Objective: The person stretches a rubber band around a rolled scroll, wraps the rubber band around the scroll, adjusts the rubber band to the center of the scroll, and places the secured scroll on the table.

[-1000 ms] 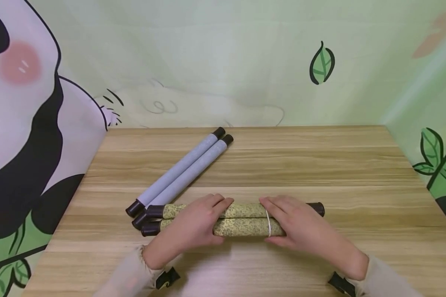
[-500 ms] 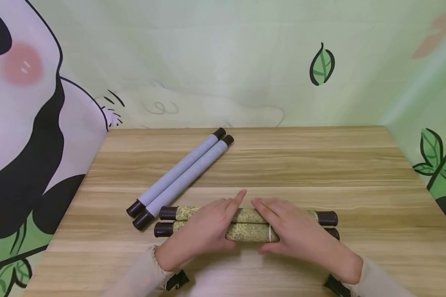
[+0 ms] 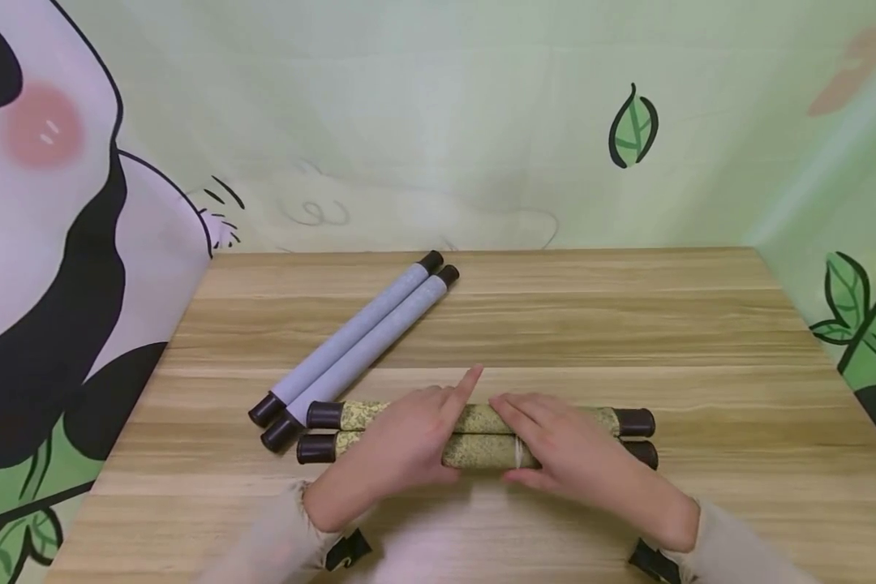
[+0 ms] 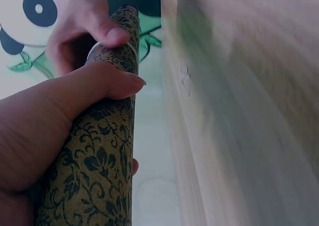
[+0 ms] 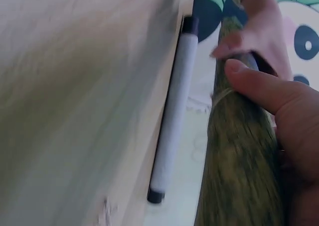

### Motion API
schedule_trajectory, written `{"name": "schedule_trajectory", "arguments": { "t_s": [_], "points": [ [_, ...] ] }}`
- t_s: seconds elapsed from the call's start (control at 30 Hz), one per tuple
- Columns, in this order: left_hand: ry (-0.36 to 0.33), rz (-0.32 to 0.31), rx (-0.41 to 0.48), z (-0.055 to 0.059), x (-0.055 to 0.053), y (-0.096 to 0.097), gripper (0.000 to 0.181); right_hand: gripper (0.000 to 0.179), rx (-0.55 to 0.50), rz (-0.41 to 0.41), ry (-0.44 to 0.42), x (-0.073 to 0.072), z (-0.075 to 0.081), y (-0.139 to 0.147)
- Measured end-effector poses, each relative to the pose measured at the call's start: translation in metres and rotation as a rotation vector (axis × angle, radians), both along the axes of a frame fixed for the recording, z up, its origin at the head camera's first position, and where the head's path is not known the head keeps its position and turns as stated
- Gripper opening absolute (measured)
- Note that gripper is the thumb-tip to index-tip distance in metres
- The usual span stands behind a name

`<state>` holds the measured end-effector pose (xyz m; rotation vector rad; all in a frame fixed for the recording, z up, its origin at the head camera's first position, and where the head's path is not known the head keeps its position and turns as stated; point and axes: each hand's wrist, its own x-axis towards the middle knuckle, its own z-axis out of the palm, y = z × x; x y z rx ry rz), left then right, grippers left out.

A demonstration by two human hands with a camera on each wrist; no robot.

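Two yellow-green patterned scrolls [image 3: 474, 451] with dark end knobs lie side by side in both hands, over the wooden table. My left hand [image 3: 397, 438] grips them left of the middle, thumb on the near side and index finger raised. Right of the middle, my right hand [image 3: 565, 442] holds them with fingers across the top and thumb at the near edge. A thin white band [image 3: 518, 451] circles the rolls by the right fingers; the hand covers part of it. In the right wrist view this band [image 5: 222, 95] sits just below the thumb.
Two pale blue-grey scrolls [image 3: 365, 332] with black knobs lie slanted on the table [image 3: 628, 316], behind and left of the held pair. A cloth backdrop [image 3: 409, 105] printed with a panda and leaves stands beyond the table's far edge.
The patterned scrolls shifted right, then slightly back left. The right hand and white band moved left along them, toward the middle. The left index finger has lifted. The blue-grey scrolls stayed put.
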<state>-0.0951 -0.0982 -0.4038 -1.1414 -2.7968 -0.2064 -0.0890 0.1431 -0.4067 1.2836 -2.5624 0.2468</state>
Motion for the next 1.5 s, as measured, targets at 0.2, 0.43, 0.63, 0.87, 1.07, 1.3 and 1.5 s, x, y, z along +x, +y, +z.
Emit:
{"name": "schedule_trajectory", "arguments": {
  "t_s": [0.2, 0.43, 0.63, 0.87, 1.07, 1.3, 1.5],
  "points": [
    [0.014, 0.010, -0.009, -0.003, 0.003, 0.008, 0.129, 0.085, -0.026, 0.019, -0.023, 0.002, -0.004, -0.007],
    [-0.016, 0.053, 0.013, -0.001, 0.000, 0.003, 0.130, 0.101, -0.014, -0.055, -0.012, -0.001, 0.005, 0.007],
    [-0.005, 0.059, 0.021, 0.003, -0.001, -0.001, 0.132, 0.087, 0.001, -0.086, 0.035, -0.002, 0.005, 0.012],
    [-0.005, 0.018, 0.027, 0.000, 0.002, 0.008, 0.133, 0.088, -0.021, -0.053, 0.045, 0.002, -0.003, -0.004],
    [0.034, 0.008, 0.034, -0.005, 0.004, 0.017, 0.132, 0.093, -0.042, -0.031, 0.000, 0.005, -0.006, -0.014],
    [0.032, 0.051, 0.041, -0.005, 0.003, 0.013, 0.132, 0.099, -0.005, -0.107, -0.075, 0.000, 0.002, -0.003],
    [0.019, 0.050, 0.040, -0.003, 0.003, 0.012, 0.134, 0.088, 0.011, -0.126, -0.055, 0.002, 0.000, -0.003]
  ]
}}
